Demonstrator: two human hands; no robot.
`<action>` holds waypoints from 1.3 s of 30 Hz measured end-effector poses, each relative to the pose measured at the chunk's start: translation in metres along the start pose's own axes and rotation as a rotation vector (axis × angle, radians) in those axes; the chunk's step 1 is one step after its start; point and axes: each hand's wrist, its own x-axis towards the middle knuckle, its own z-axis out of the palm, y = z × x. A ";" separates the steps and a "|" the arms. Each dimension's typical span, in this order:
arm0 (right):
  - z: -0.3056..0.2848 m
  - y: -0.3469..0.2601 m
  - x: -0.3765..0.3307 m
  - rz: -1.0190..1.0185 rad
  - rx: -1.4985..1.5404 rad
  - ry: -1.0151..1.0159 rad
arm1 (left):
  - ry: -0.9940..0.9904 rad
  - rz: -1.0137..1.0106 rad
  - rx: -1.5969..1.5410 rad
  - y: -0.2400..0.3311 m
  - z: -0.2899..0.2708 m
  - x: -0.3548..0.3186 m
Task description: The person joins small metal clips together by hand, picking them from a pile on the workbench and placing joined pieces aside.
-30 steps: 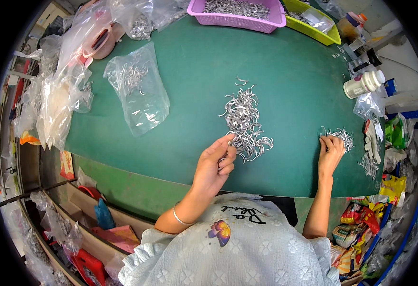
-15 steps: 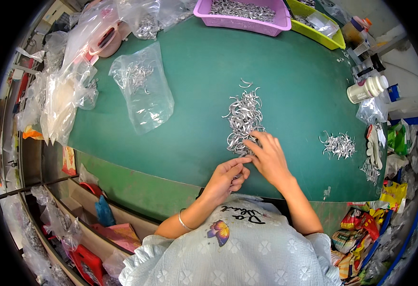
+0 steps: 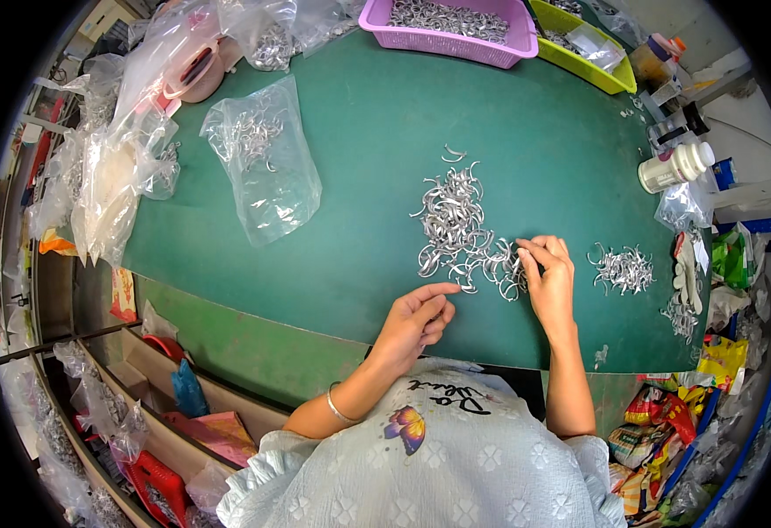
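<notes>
A heap of small curved silver metal pieces (image 3: 454, 216) lies in the middle of the green table, with a looser cluster spread off its lower right side. My right hand (image 3: 551, 268) rests at that cluster's right edge, fingers bent and slightly apart, tips touching the pieces and gripping none that I can see. Just below the heap is my left hand (image 3: 416, 324). Its index finger points right, close to a piece at the heap's near end, while the other fingers curl inward. Whatever lies inside those curled fingers is hidden.
A smaller pile of silver pieces (image 3: 624, 269) lies to the right, near gloves (image 3: 687, 268) and a white bottle (image 3: 675, 167). A clear bag (image 3: 271, 189) with pieces lies to the left. A purple basket (image 3: 456, 40) and a yellow-green basket (image 3: 588, 62) stand at the back.
My right hand has moved right from the heap, and some pieces now lie spread out beside it. My left hand has shifted slightly left, apart from the right one.
</notes>
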 end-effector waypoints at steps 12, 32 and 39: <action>-0.015 -0.064 -0.023 0.548 0.982 -0.131 | 0.029 0.702 0.677 0.009 0.046 -0.002; -0.050 -0.095 -0.024 -0.047 0.562 0.065 | -0.185 0.199 0.075 0.027 0.044 -0.016; -0.054 -0.100 -0.024 -0.121 0.470 0.104 | -0.286 0.116 -0.044 0.028 0.043 -0.016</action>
